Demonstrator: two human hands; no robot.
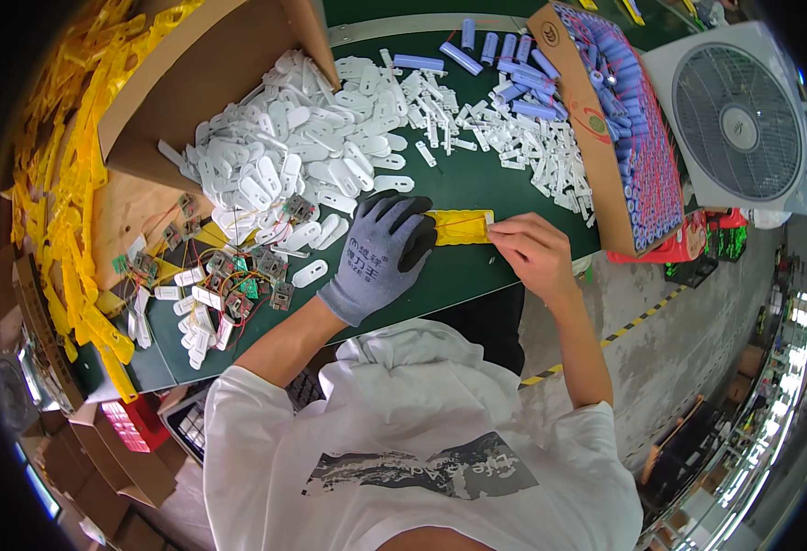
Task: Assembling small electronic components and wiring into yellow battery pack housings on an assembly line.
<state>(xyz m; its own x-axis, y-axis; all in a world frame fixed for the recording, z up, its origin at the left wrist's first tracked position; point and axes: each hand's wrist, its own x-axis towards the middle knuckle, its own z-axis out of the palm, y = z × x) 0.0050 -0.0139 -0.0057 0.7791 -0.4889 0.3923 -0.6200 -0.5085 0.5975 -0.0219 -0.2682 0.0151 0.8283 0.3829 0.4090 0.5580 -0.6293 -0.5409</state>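
Note:
A flat yellow plastic casing [460, 229] lies over the green tabletop near its front edge, with a thin reddish wire along it. My left hand [387, 241], in a grey work glove with dark fingertips, is closed over the casing's left end and hides that part. At the other end, my bare right hand [534, 253] pinches with thumb and forefinger beside a small whitish piece [489, 220]. What sits between those fingertips is too small to make out. Left of the glove, loose white oval plastic covers [310, 273] lie close by.
A cardboard box [211, 83] on its side spills white covers. Small white parts [537, 147] and loose purple cylindrical batteries [523, 83] lie farther back. Right stand a carton [596, 138] of wired batteries and a fan [739, 124]. Wired circuit boards [247, 275] and yellow casings [73, 230] are left.

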